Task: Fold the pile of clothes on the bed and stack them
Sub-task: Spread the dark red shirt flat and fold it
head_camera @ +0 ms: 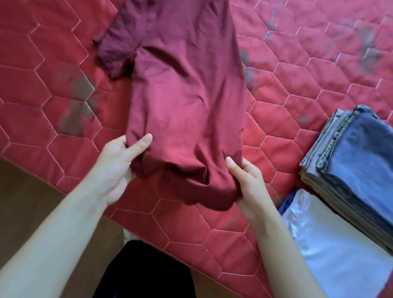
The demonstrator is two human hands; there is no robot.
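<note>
Maroon shirt [183,96] on quilt [44,66]; folded stack [365,167] lies right.

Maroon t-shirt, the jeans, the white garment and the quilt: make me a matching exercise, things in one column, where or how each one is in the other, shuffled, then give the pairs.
Things:
1. maroon t-shirt
2. folded blue jeans
3. folded white garment
4. red quilt

Places or states:
A. top of the stack at the right edge
B. covers the bed under everything
C. lies beside the stack, nearer the person
D. spread out, its hem pinched by the left hand and right hand

Pairs: 1-D, 2-A, 3-C, 4-B
</note>
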